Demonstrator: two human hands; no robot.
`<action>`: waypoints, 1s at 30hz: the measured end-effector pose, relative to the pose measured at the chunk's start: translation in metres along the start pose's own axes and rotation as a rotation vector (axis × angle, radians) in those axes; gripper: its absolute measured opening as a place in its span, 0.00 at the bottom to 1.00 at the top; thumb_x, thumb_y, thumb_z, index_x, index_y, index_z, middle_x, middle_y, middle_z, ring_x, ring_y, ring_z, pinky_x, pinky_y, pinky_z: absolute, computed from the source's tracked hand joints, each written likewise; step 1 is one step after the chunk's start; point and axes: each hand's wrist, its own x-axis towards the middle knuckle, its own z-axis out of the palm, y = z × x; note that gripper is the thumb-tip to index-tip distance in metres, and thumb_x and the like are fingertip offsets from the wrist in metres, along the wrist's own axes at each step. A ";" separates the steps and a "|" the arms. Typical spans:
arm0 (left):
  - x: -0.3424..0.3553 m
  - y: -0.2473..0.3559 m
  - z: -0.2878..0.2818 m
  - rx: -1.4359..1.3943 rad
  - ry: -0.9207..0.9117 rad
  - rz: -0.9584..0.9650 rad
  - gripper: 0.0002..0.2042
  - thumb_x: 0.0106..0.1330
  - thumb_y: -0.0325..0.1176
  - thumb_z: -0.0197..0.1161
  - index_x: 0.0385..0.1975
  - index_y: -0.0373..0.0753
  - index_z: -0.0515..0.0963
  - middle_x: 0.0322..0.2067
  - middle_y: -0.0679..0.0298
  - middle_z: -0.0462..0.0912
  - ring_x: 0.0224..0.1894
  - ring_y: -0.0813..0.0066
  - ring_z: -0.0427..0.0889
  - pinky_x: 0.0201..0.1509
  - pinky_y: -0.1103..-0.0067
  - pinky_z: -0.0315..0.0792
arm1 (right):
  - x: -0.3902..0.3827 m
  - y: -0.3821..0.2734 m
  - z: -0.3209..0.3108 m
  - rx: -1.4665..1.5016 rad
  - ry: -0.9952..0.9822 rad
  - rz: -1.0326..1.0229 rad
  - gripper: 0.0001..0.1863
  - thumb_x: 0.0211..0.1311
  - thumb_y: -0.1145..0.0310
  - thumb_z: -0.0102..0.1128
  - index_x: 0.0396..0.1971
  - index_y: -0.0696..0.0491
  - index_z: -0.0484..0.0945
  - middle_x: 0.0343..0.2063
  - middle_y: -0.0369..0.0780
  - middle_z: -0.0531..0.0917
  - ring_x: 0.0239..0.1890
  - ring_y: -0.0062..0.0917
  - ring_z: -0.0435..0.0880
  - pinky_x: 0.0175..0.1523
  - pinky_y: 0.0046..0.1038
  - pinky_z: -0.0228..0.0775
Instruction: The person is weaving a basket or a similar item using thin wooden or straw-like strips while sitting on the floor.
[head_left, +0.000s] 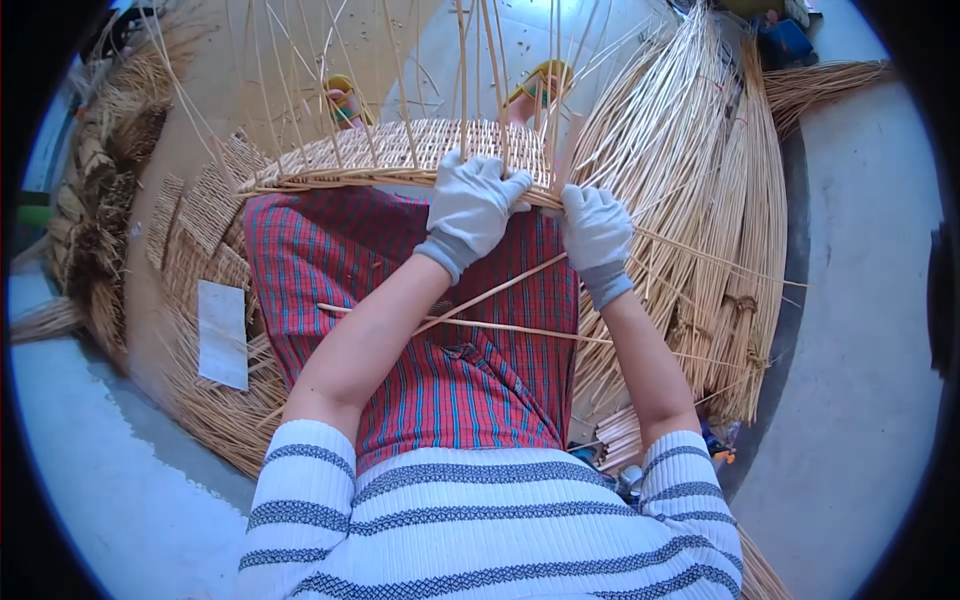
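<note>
A curved panel of woven wicker (380, 148) lies across my knees, with tall thin stakes rising from it away from me. My left hand (468, 208), in a white glove with a grey cuff, is closed over the panel's near rim, right of its middle. At the right end of the rim my right hand (598, 235), gloved the same way, is closed on a wicker rod; its fingertips are partly hidden. One pale rod (490, 293) slants across my lap up toward that hand. Another rod (510, 328) lies crosswise on the red checked cloth (420, 400) over my lap.
A big bundle of loose wicker rods (690, 200) lies to my right. On the left are finished woven pieces (210, 210), more rods, a white sheet (222, 335) and a thick braided straw heap (95, 200). Feet in yellow sandals (345, 98) show beyond the panel.
</note>
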 end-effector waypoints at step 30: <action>0.040 0.038 0.004 -0.863 -0.298 -0.272 0.18 0.63 0.17 0.64 0.52 0.36 0.78 0.42 0.52 0.87 0.45 0.59 0.87 0.51 0.69 0.78 | 0.044 0.111 0.055 0.550 -0.306 0.200 0.67 0.37 0.35 0.80 0.78 0.44 0.57 0.76 0.47 0.60 0.79 0.41 0.53 0.82 0.42 0.47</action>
